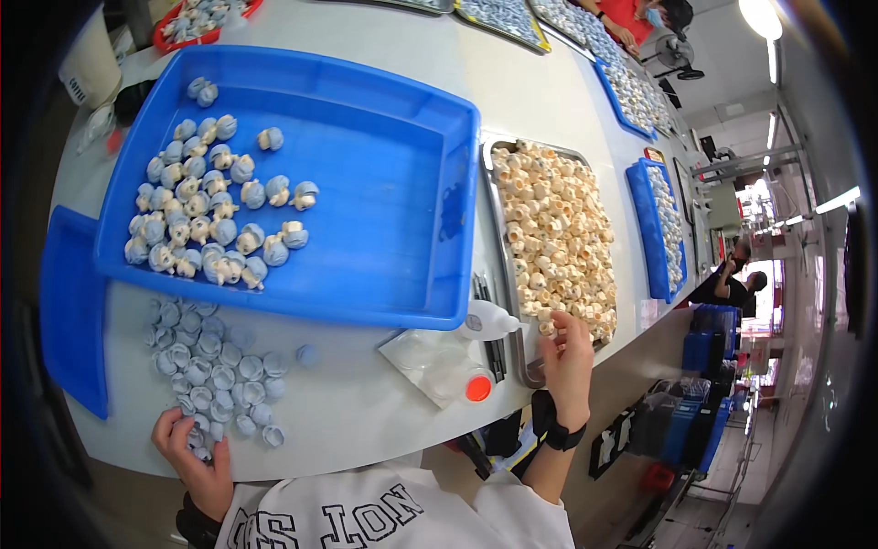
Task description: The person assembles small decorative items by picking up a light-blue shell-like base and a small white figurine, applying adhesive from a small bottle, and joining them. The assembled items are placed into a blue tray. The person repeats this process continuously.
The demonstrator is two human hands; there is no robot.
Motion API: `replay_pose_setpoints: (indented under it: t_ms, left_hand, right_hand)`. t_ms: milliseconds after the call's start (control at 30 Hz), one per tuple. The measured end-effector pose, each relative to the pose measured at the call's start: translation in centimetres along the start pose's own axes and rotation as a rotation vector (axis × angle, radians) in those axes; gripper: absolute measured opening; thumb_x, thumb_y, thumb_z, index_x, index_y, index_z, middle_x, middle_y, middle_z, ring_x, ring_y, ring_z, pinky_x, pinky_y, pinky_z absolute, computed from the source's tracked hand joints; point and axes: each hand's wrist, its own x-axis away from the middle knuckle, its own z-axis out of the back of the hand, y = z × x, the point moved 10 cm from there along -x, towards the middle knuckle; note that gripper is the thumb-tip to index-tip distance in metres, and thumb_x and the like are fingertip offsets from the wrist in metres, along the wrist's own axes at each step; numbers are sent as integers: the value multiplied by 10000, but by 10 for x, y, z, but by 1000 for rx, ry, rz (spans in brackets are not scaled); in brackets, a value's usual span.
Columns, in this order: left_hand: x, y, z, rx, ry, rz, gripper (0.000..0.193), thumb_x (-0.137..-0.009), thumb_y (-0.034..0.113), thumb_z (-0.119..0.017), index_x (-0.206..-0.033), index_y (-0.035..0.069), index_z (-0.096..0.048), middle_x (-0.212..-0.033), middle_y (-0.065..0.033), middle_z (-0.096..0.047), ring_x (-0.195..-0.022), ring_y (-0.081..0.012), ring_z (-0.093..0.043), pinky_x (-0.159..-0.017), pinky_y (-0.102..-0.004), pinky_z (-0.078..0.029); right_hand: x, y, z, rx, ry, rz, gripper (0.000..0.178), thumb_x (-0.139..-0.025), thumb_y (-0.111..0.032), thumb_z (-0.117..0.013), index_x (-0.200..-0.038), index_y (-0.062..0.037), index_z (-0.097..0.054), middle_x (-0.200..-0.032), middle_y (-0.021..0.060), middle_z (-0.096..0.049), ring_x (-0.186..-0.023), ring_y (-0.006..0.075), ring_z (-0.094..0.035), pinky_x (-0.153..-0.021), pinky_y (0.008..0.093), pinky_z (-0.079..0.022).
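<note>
Cream-coloured, a small hollow piece (547, 326) is sitting at the near end of a metal tray (531, 371), where the right hand (569, 361) is pinching it between thumb and fingertips. Behind it, a heap of similar cream pieces (558, 233) is filling the tray. Over on the left, the left hand (197, 467) is resting at the near edge of a cluster of pale blue cups (222, 375); its thumb is standing apart from its fingers, with cups showing in the gap. These cups are lying directly on the white table (338, 375).

Beyond them, a large blue bin (375, 210) is holding blue-and-cream joined pieces (192, 197), which are crowding its left half. Between bin and tray, a white squeeze bottle (492, 320) is lying beside dark slender tools (494, 352), and a clear plastic bag (425, 361) is lying near them with a round orange-red cap (478, 388) at its right end. Along the table's left edge, another blue container (73, 320) is partly hiding behind the bin. Farther right, a narrow blue tray (645, 220) is holding more pale pieces. At the far end, a person in red (631, 18) is working beside a fan (674, 53).
</note>
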Motion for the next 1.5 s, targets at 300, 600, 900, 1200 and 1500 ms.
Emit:
replay_pose_setpoints:
  t_ms: [300, 600, 900, 1200, 1500]
  left_hand:
    - [-9, 2, 7, -22, 64, 3, 338, -733, 38, -612, -1044, -13, -491, -954, -168, -475, -862, -343, -471, -739, -412, -388]
    - [-8, -3, 25, 82, 200, 34, 214, -786, 63, -558, -979, -17, -514, -890, -145, -483, -782, -281, -482, -674, -349, -402]
    - [2, -7, 26, 1438, -49, 342, 247, -866, 213, -521, -746, 6, -462, -780, -95, -452, -381, -48, -319, -348, -192, -252]
    - [-7, 94, -42, 1440, -1058, 323, 221, -858, 169, -541, -938, -37, -536, -819, -119, -589, -616, -86, -514, -561, -218, -403]
    - [-39, 119, -54, 1285, -778, 65, 352, -747, 197, -720, -985, -9, -565, -818, -69, -589, -715, -98, -546, -621, -212, -403]
  right_hand:
    - [8, 10, -5, -38, 24, -98, 232, -735, -4, -610, -948, -9, -519, -791, 88, -575, -637, 161, -561, -542, 275, -449]
    - [37, 30, 26, -405, 351, -187, 238, -807, -11, -559, -1039, 0, -511, -822, 41, -535, -726, 105, -540, -655, 216, -441]
    - [81, 38, 49, -1299, 385, -212, 303, -893, -174, -456, -1141, 1, -452, -905, 43, -486, -761, 114, -453, -626, 230, -387]
    - [102, -169, 5, -1283, -315, 359, 201, -852, -130, -532, -902, 65, -537, -792, 177, -559, -638, 254, -579, -545, 367, -508]
    - [97, -103, 17, -1165, 101, -93, 250, -707, 7, -607, -935, 64, -523, -846, 143, -558, -771, 199, -560, -699, 286, -436]
